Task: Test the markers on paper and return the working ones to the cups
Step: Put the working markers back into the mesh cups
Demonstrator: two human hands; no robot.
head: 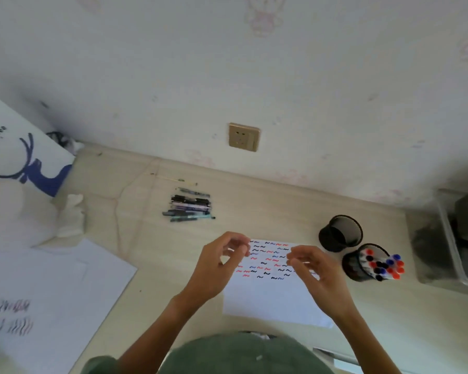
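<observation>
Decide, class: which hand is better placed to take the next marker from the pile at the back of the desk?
Probably the left hand: the pile of markers lies up and left of the test sheet, nearer it. The right hand hovers on the side of the cups.

— What is sitting where on the desk (281, 211)?

— The test sheet (270, 295) is lying in front of the person, with both hands hovering over its far half: the left hand (222, 263) over the far-left corner, the right hand (312, 268) over the right side.

— And the 2 cups?

— They are standing just right of the sheet. The nearer cup (355, 268) is holding the markers (384, 265); the empty cup (341, 233) is sitting just behind it.

— Anything else?

— A pile of pens (191, 205) is lying behind the sheet toward the wall, below the wall socket (243, 136). More paper sheets (54, 292) are lying far left, and a paper bag (25, 149) is leaning behind them.
</observation>
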